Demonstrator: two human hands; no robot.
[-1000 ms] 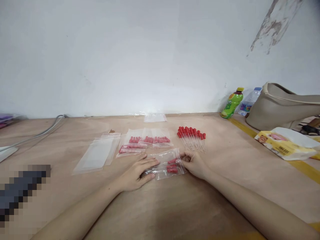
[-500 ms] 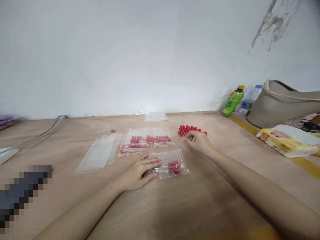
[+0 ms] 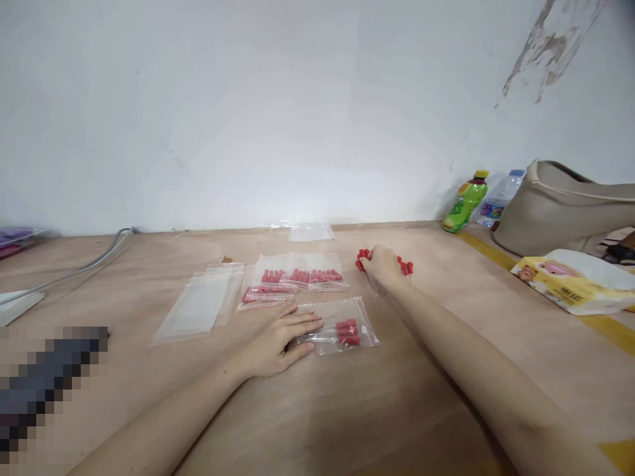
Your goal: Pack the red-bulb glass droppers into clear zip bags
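Note:
My left hand (image 3: 282, 340) lies flat with fingers spread, resting on the left end of a clear zip bag (image 3: 370, 324). Inside that bag are several droppers with red bulbs (image 3: 348, 332), their clear stems pointing toward my fingers. Farther off on the right, my right hand (image 3: 387, 268) is curled down over a loose group of red-bulbed droppers (image 3: 407, 268). Its thumb and fingers close in on bulbs at the group's left side, and the hand hides the middle of the group. Clear stems show faintly below that hand.
Filled zip bags (image 3: 297, 277) overlap behind my left hand, beside a stack of flat bags (image 3: 193, 307). Another bag (image 3: 311, 232) lies by the wall. To the right are a green bottle (image 3: 465, 205), a water bottle (image 3: 501, 198), a beige handbag (image 3: 555, 211) and a tissue pack (image 3: 570, 281).
My right hand has moved slightly left and farther over the loose droppers, covering the middle of the group. My left hand stays on the bag. The view has shifted a little.

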